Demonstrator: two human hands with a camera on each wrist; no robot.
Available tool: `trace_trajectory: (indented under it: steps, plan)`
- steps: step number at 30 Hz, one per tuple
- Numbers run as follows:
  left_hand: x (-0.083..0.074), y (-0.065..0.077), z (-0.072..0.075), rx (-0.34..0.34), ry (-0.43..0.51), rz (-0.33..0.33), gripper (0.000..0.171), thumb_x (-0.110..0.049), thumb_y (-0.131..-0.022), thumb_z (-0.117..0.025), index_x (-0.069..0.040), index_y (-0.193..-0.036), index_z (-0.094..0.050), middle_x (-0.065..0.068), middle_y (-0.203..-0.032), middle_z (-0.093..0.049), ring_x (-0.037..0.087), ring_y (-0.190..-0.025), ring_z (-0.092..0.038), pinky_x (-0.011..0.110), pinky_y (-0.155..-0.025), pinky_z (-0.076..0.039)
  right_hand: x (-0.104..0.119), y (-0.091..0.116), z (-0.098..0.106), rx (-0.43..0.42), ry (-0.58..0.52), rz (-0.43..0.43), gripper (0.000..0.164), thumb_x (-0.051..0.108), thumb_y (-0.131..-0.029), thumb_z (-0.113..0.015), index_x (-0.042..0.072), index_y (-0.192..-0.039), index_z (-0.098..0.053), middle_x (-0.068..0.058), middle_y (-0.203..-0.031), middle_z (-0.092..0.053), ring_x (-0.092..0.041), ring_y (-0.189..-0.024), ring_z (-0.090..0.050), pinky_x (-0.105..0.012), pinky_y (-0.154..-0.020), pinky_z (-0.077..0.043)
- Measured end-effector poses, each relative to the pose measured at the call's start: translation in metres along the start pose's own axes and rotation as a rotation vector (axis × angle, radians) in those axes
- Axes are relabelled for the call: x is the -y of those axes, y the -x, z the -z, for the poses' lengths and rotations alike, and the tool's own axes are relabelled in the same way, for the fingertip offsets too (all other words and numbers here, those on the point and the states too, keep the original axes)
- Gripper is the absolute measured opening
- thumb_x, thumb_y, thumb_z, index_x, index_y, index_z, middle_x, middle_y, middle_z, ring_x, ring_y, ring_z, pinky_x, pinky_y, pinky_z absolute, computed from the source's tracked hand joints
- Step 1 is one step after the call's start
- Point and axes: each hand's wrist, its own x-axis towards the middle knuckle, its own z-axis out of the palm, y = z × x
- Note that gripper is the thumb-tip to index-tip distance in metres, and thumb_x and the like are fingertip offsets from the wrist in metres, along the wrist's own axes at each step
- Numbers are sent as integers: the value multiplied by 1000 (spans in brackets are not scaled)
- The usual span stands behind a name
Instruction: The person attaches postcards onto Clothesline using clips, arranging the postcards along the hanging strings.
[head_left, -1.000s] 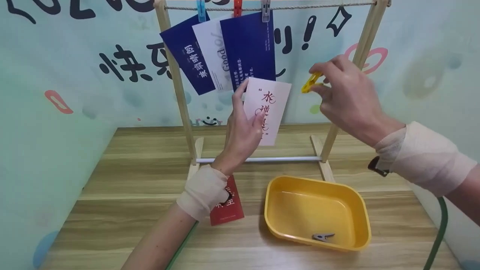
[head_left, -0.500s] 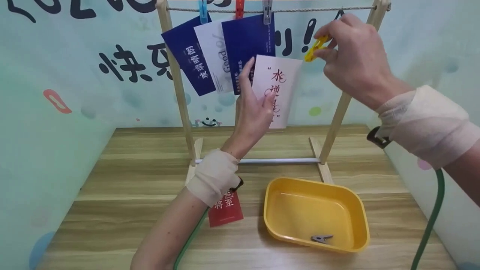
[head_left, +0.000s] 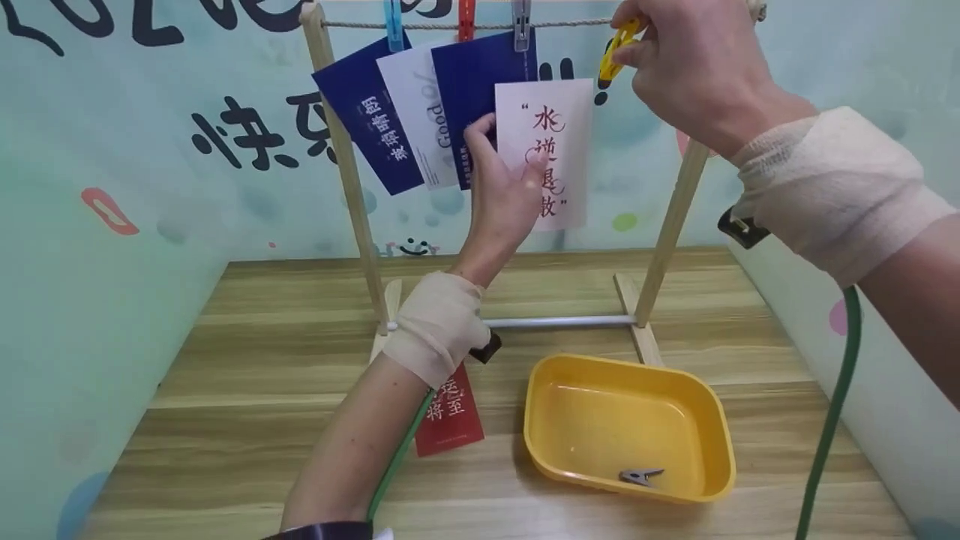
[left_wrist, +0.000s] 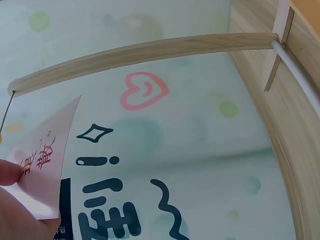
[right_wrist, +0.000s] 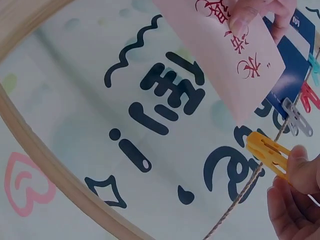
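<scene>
My left hand (head_left: pixel 504 196) pinches a pale pink card (head_left: pixel 562 150) with red characters, thumb in front and fingers behind it. The card stands upright, its top edge below the rope (head_left: pixel 577 24) and its left edge overlapping a hanging blue card. My right hand (head_left: pixel 697 75) pinches a yellow clothespin (head_left: pixel 618 54) between thumb and fingers, level with the rope and right of the pink card. In the right wrist view the clothespin's tip (right_wrist: pixel 255 142) points toward the card's corner, with a gap between them.
Blue, red and grey clothespins (head_left: pixel 522 26) hold two blue cards (head_left: pixel 480 82) and a white card (head_left: pixel 420 112) on the rope. The wooden frame (head_left: pixel 352 195) stands on the table. In front are a yellow basin (head_left: pixel 622 420) with a grey clothespin (head_left: pixel 641 477) and a red card (head_left: pixel 454 420).
Both hands have risen toward the rope, the left carrying the pink card up and turning it more upright, the right lifting the yellow clothespin to rope height.
</scene>
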Motion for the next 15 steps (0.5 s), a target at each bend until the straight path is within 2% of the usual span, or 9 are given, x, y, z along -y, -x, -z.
trace_trajectory:
  steps: [4, 6, 11, 15]
  plan:
    - [-3, -6, -5, 6, 7, -4, 54, -7, -100, -56, -13, -142, -23, 9, -130, -52, 16, -108, -62, 26, -89, -55, -1, -7, 2, 31, -18, -20, 29, 4, -102, -51, -2, -127, -64, -18, -136, -59, -37, -117, -57, -46, -109, -49]
    - [-5, -9, -7, 4, 2, 3, 52, -8, -100, -56, -13, -141, -24, 8, -129, -53, 16, -108, -61, 26, -89, -55, -4, -12, 4, 48, -15, -45, 33, 6, -103, -49, 4, -134, -61, -14, -142, -57, -34, -120, -56, -44, -110, -48]
    - [-10, -18, -11, -3, 2, 53, 46, -12, -100, -59, -14, -137, -30, 6, -127, -56, 15, -108, -62, 26, -91, -54, -12, -23, 9, 116, 2, -177, 43, 19, -107, -43, 19, -149, -47, -4, -153, -49, -28, -121, -51, -36, -109, -49]
    - [-10, -25, -10, 1, -33, 82, 42, -16, -100, -61, -14, -134, -36, 4, -126, -58, 14, -110, -62, 25, -91, -54, -18, -30, 12, 147, -40, -253, 42, 31, -107, -40, 26, -148, -50, -2, -154, -48, -23, -118, -46, -29, -109, -47]
